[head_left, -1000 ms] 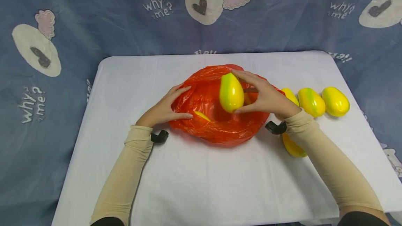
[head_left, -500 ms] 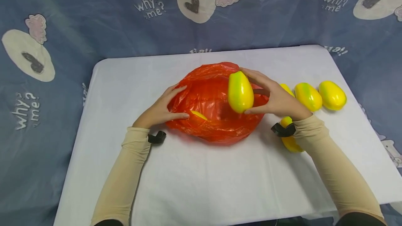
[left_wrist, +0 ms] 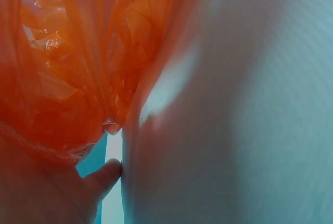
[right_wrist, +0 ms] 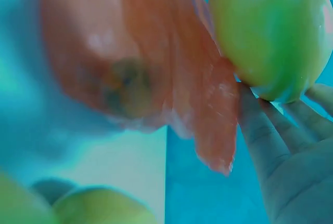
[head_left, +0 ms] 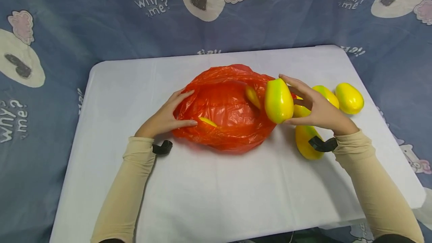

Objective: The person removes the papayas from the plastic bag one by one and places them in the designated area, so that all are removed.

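Note:
A red plastic bag (head_left: 229, 115) lies open-mouthed at the middle of the table. My left hand (head_left: 162, 117) grips its left rim, thumb and fingers spread along the edge; in the left wrist view the thumb (left_wrist: 106, 177) sits beside the bag (left_wrist: 78, 68). My right hand (head_left: 318, 110) holds a yellow mango (head_left: 278, 101) with a greenish streak, fingers at its top and thumb at its bottom, over the bag's right rim. Another mango (head_left: 252, 96) shows dimly through the red plastic, and a yellow sliver (head_left: 207, 122) peeks out at the bag's front left.
Several more mangoes lie at the right on the white-covered table (head_left: 189, 198): one at the far right (head_left: 349, 98), one beside it (head_left: 326, 93), one (head_left: 308, 141) near the right wrist. A blue patterned cloth (head_left: 111, 18) hangs behind and at the sides.
My right hand has carried the mango rightward, from over the bag's mouth to its right rim. My left hand stays on the bag's left side. The head view has shifted slightly.

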Tool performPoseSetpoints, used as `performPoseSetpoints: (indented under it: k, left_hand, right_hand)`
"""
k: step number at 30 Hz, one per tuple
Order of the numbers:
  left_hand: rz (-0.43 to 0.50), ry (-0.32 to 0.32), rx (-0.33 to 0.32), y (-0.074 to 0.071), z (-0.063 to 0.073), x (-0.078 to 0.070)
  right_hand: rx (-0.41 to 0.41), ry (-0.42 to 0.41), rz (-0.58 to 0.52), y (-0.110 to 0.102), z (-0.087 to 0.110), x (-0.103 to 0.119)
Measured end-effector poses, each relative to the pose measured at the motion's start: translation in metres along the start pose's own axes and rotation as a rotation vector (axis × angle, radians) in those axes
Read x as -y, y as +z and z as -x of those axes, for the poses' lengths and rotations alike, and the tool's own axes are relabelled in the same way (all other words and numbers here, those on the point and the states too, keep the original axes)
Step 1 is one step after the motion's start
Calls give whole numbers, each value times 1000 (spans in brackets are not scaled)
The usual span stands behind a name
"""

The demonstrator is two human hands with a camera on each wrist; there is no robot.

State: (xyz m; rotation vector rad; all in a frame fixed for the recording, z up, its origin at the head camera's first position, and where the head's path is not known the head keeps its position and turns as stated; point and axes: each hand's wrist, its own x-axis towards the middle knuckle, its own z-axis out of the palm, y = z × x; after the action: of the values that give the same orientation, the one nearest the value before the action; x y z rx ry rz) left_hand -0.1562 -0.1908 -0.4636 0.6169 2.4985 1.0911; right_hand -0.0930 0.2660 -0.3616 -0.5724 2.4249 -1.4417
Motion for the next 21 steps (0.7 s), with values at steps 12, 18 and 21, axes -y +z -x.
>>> performPoseSetpoints:
  k: [12,18,21]
  left_hand:
    - [-3,-3,5,-2,0,-2]
    - [1,0,3,-1,1,-2]
    - [8,-2,4,0,1,-1]
  right_hand:
    - [-14,38,102,-23,41,-12]
    - [-14,8,124,-40,61,-22]
    - [-23,8,130,-49,70,-29]
